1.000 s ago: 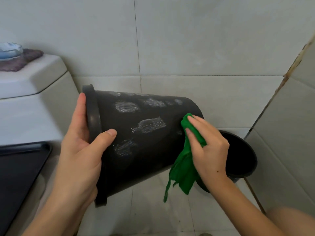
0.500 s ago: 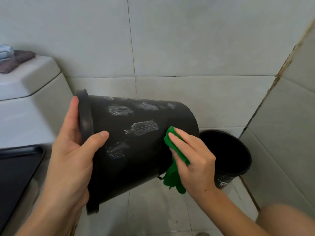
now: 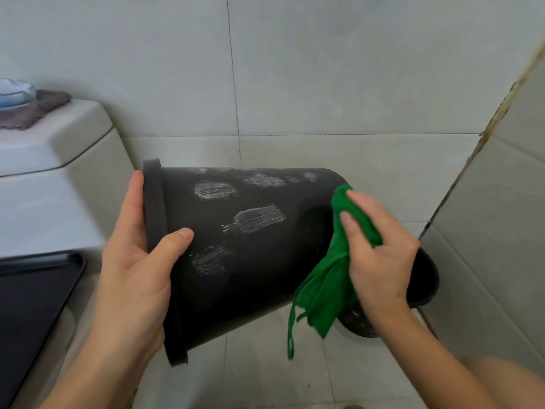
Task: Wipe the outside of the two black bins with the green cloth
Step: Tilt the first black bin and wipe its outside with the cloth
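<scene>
Since half a second ago, the right hand (image 3: 380, 255) has slid the green cloth (image 3: 333, 278) up toward the tipped black bin's (image 3: 253, 261) base, fingers pressing it there. Left hand (image 3: 138, 267) grips the rim. Second black bin (image 3: 424, 278) stands on the floor in the wall corner.

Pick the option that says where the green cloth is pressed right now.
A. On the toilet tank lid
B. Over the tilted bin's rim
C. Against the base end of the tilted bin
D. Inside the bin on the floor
C: the right hand holds the green cloth against the base end of the tilted bin, far from the rim gripped by the left hand.
</scene>
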The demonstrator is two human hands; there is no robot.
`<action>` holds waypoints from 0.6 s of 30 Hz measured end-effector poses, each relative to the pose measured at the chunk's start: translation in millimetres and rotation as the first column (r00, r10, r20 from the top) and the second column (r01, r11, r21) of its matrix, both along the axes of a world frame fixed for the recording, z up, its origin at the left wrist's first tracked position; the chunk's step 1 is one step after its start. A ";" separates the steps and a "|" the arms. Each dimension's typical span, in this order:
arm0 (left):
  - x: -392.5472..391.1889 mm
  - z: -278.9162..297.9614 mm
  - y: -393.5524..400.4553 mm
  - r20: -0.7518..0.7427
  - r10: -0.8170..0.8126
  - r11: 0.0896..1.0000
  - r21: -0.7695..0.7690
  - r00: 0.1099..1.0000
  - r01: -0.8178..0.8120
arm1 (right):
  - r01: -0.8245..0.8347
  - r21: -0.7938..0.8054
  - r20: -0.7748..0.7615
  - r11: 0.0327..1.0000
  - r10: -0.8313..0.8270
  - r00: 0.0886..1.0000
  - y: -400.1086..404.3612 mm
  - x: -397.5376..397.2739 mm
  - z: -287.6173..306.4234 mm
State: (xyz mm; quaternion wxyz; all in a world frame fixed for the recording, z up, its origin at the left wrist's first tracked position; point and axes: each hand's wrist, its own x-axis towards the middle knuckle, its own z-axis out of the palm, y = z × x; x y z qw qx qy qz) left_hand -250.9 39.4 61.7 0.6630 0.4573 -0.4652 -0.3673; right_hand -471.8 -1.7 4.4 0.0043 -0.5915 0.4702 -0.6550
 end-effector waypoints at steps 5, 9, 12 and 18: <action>-8.4 -1.1 -0.1 0.035 0.012 1.000 -0.006 0.999 -0.012 | -0.047 -0.010 0.305 0.999 0.048 0.951 -5.1 -4.3 32.6; -12.0 -5.3 1.5 0.031 -0.019 1.000 0.003 0.999 0.019 | -0.099 0.044 0.363 0.994 0.076 0.929 -15.5 -5.9 29.3; -13.5 -6.9 5.0 0.025 -0.015 1.000 -0.004 1.000 0.015 | -0.068 0.154 0.289 0.986 0.020 0.957 -21.4 -8.7 14.6; -7.6 -4.3 6.7 -0.037 -0.011 1.000 -0.008 0.999 0.011 | 0.147 0.197 0.071 0.969 -0.164 0.984 -14.5 0.8 -2.7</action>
